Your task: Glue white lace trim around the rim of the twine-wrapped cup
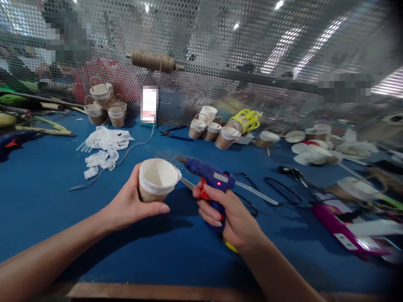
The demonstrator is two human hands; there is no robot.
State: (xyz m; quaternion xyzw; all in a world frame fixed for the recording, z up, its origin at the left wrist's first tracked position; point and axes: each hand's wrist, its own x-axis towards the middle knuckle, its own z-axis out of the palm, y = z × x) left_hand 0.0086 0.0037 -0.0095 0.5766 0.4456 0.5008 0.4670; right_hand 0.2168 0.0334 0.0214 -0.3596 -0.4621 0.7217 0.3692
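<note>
My left hand (134,199) is wrapped round a small brown pot (154,196) with a white lining and a white band at its rim; its opening faces up and towards me. In my right hand (225,209) is a blue hot glue gun (204,167) with an orange trigger and a lit red light. A clear glue stick (256,193) juts from the gun's back. The gun's nozzle points left, just right of the pot's rim and apart from it. Behind the gun, a metal blade (187,183) lies partly hidden.
White fabric scraps (108,138) lie at the left. Finished-looking pots with handles (102,96) stand at the back left, others (209,126) at the back middle. A twine spool (153,61) hangs on the mesh (201,25). A purple power strip (333,228) and cords lie right.
</note>
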